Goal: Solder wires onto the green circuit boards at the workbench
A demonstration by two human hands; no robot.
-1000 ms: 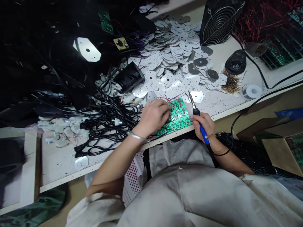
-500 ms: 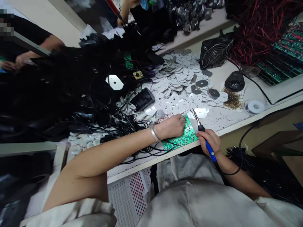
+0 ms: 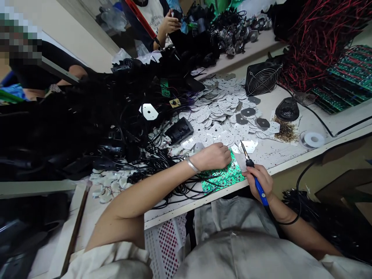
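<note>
A right hand grips a blue-handled soldering iron beside a green rectangular circuit board

Head view: the left hand, a silver metal bangle on its wrist, lies narrowly curled on the board's upper edge; whether it grips the board I cannot tell. The right hand is closed around the handle, the bare metal tip pointing to 11 o'clock just beside the board's right corner. The board lies at the front edge of a white workbench, at 6 o'clock from a heap of white hexagonal metal plates. Tangled black power cords run toward 9 o'clock; a black wire-guarded fan stands at 2 o'clock. A co-worker's hand shows at 12 o'clock, far off.
</note>
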